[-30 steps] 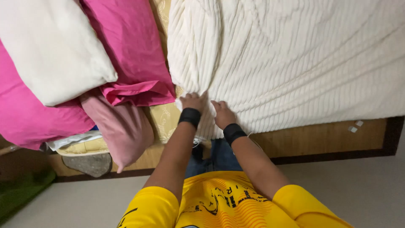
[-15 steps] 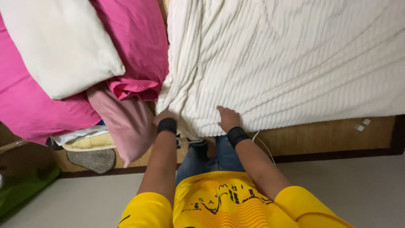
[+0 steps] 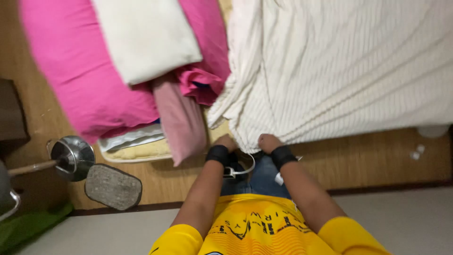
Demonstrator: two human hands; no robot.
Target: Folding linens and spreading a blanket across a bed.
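Left hand: your left hand [image 3: 225,141] is closed on the near edge of the cream ribbed blanket [image 3: 349,71].
Right hand: your right hand [image 3: 268,141] is fisted on the same edge, just beside the left.
Blanket: it covers the bed, its hem bunched at your hands, seemingly gripped to pull it straight.
Beside it: pink pillows [image 3: 85,80] with a white pillow [image 3: 144,38] stacked on top.

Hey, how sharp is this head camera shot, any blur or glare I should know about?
Head view: motion blur smears the pink bedding and the white pillow; the ribbed cream blanket is soft too. Left hand and right hand at the blanket edge read slightly clearer. Lighting is even and warm, with no harsh glare; the metal pot shows small highlights.
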